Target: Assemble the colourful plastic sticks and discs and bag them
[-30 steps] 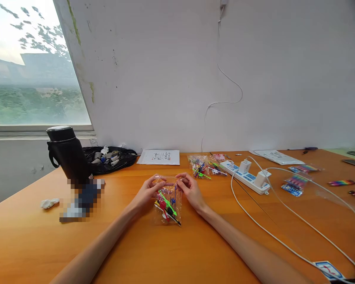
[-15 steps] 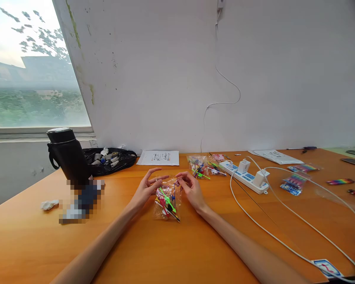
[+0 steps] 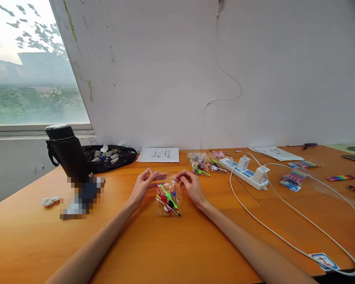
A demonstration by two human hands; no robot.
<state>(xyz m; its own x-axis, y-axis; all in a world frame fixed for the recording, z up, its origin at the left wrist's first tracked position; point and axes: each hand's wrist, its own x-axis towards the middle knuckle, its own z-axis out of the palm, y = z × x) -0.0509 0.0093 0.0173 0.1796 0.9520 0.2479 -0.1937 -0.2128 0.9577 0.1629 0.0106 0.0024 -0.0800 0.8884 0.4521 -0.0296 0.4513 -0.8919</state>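
A small clear plastic bag (image 3: 168, 199) is in front of me, over the table between my hands. Through its film I see colourful plastic pieces, among them a bright green arrow-like stick and red, yellow, black, white and blue parts. My right hand (image 3: 192, 187) pinches the bag's upper right corner between thumb and fingertips. At the upper left edge is my left hand (image 3: 143, 185), its thumb and fingers closed on the film. Its fingertips partly overlap the shiny plastic, so the exact grip is hard to make out.
Further back lie similar filled bags (image 3: 198, 163) beside a white power strip (image 3: 245, 173) with chargers and trailing cables. A dark flask (image 3: 66, 154), a black plastic bag of waste (image 3: 122, 157) and crumpled tissue (image 3: 50, 201) are left. White packages (image 3: 158, 155) lie near the wall.
The fingers of my left hand have drawn closer together at the bag's top edge. My right hand keeps its pinch on the corner. The view has tilted slightly downward.
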